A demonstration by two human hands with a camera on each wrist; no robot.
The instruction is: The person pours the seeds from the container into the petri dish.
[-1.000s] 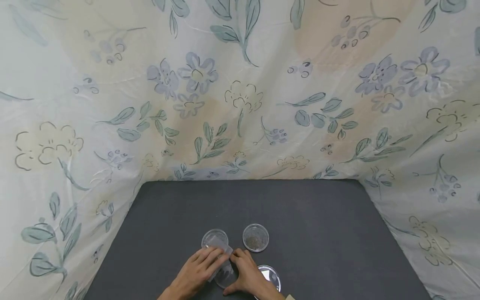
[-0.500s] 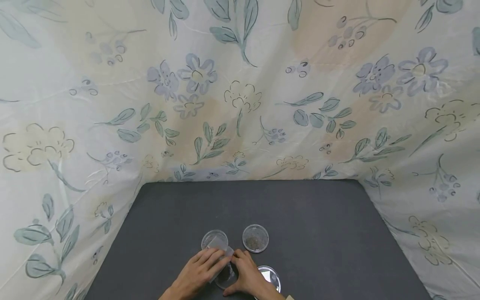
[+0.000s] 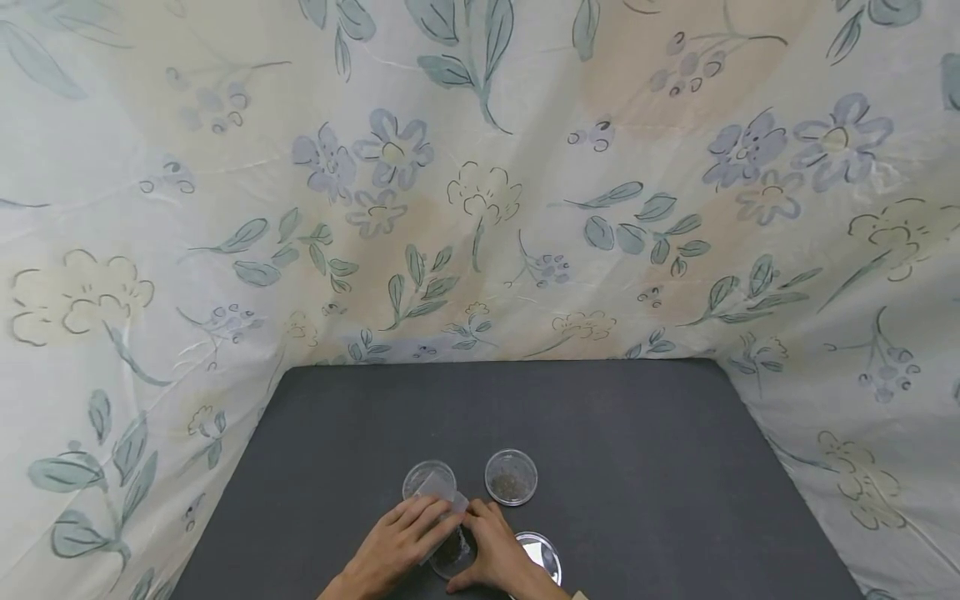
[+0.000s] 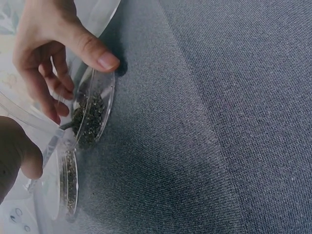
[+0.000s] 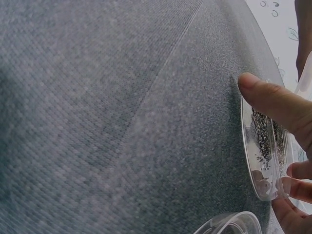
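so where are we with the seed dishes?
Done: the far dish already holds dark seeds. In hand: both hands tip a clear plastic container over the near dish, which has a seed pile in it. Left: the dish beside it and the right dish look empty.

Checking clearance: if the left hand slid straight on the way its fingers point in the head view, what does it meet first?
The left hand points up and right, gripping a clear tube. Straight on, it likely meets the right hand's fingertips first, then the seed dish. Depth is unclear.
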